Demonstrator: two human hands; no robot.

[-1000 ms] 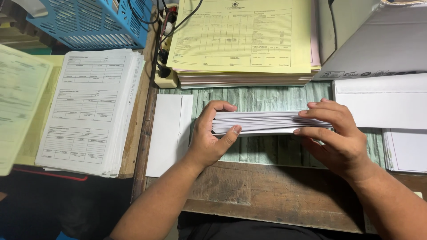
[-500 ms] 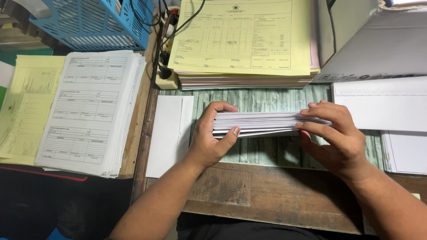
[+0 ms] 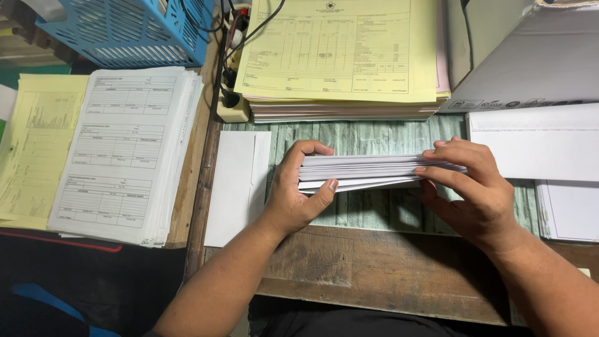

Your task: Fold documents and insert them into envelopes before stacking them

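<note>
A thick bundle of white envelopes [image 3: 365, 170] is held edge-on above the wooden desk [image 3: 374, 274]. My left hand [image 3: 296, 190] clamps its left end, thumb under and fingers over the top. My right hand [image 3: 477, 193] grips the right end, fingertips spread along the edges, which fan apart slightly at the bottom. A single white envelope [image 3: 237, 187] lies flat on the desk just left of my left hand.
A stack of yellow forms [image 3: 340, 56] sits behind the bundle. White printed forms [image 3: 128, 150] and yellow sheets [image 3: 34, 150] lie at left below a blue plastic basket [image 3: 125, 31]. A power strip [image 3: 232, 106] with cables, a grey box [image 3: 530, 62] and white envelopes [image 3: 536, 143] are nearby.
The yellow sheet that was lifted at far left now lies flat. My right fingers have shifted on the bundle's right end, and its lower envelopes have fanned apart a little.
</note>
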